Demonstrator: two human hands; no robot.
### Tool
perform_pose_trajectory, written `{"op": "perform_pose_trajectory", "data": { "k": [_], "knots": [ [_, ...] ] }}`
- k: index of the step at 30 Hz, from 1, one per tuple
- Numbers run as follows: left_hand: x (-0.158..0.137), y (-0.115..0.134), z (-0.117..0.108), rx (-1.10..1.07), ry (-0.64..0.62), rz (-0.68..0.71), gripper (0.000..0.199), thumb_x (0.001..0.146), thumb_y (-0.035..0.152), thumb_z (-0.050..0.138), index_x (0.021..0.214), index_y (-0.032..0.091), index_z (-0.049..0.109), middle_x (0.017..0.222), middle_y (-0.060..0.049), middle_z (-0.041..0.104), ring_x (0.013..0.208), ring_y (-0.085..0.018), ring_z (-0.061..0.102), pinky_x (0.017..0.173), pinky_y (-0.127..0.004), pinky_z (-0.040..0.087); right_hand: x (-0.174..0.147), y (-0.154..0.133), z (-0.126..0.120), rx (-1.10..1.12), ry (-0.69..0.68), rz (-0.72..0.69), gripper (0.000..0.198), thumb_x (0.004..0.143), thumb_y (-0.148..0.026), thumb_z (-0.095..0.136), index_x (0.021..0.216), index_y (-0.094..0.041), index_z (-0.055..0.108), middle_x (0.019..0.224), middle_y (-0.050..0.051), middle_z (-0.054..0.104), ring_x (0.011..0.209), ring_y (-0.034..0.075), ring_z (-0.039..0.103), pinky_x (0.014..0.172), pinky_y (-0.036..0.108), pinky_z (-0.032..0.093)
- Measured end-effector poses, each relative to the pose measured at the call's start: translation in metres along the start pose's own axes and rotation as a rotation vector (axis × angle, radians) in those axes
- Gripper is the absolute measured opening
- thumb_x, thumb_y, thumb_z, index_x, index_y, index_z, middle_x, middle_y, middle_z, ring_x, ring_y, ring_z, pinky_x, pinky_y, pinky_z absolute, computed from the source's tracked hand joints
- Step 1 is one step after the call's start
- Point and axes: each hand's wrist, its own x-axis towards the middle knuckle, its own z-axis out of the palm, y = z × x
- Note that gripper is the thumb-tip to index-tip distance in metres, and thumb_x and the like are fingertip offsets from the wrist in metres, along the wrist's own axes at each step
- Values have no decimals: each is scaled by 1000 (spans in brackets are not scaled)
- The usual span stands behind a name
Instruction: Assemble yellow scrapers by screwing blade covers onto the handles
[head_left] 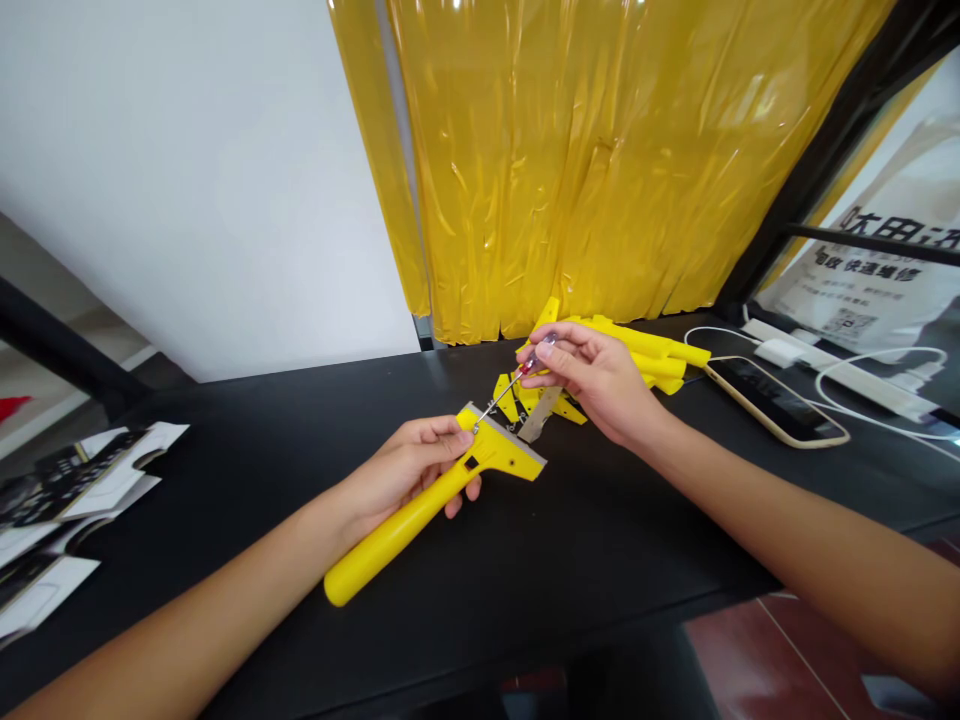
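A yellow scraper (409, 525) with a metal blade along its wide head lies slantwise in my left hand (409, 465), whose fingers are closed around it near the head. My right hand (600, 375) pinches the handle of a small screwdriver (500, 397) with a clear purplish grip. The screwdriver's tip meets a screw on the scraper head, close to my left thumb. Behind my hands sits a pile of yellow scraper parts (649, 345), heads and handles together. A loose metal blade (538, 418) and several small screws lie at its front, partly hidden by my right hand.
On the black table (555, 580), a phone (780, 400) lies to the right, beside a white power strip (847, 370) and cables. Cardboard packaging (90, 490) is stacked at the left. A yellow plastic curtain (600, 170) hangs behind; a white bag (870, 240) stands at far right.
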Motion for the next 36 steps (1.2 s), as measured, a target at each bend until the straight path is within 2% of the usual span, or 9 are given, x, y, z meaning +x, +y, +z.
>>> {"op": "perform_pose_trajectory", "data": {
  "k": [15, 26, 36],
  "knots": [
    [0, 2, 1, 34, -3, -34, 27, 93, 36, 62, 101, 11, 61, 68, -12, 69, 54, -16, 63, 43, -21, 50, -1, 0, 1, -14, -9, 17, 23, 86, -36, 74, 99, -19, 66, 96, 5, 73, 88, 16, 70, 83, 33, 63],
    [1, -2, -3, 16, 0, -8, 24, 94, 31, 62, 105, 10, 60, 72, -11, 70, 55, -15, 63, 44, -21, 51, -4, -4, 1, -70, -38, -53, 22, 88, -37, 72, 101, -21, 66, 97, 5, 72, 90, 18, 70, 84, 36, 63],
    [1, -2, -1, 22, -4, 13, 24, 92, 31, 65, 104, 10, 62, 73, -11, 69, 60, -17, 65, 44, -22, 53, -5, -4, 1, -87, -42, -46, 22, 88, -37, 71, 100, -20, 65, 96, 6, 73, 87, 18, 71, 82, 36, 63]
  ]
}}
